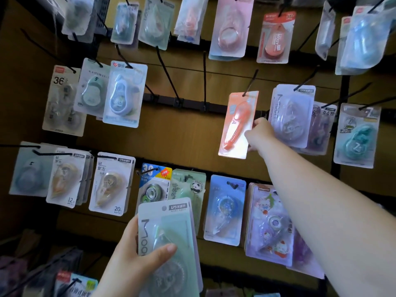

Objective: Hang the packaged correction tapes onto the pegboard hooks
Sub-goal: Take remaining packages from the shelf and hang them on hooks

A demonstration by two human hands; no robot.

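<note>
My right hand (260, 136) pinches the orange pack (236, 125), seemingly already threaded on its hook (250, 82), far right. Near, my left hand (137, 260) grips the green packs (171, 239). Next: let go, pick a green one.

The mint pack (171, 232) in my left hand (132, 260) reads "Moo" down the side before my thumb cuts it off. Hanging up: white pack (62, 99) has a big "36", blue pack (153, 183) says "30" and "NEW", red pack (276, 37) says "MOSY" and "20".
</note>
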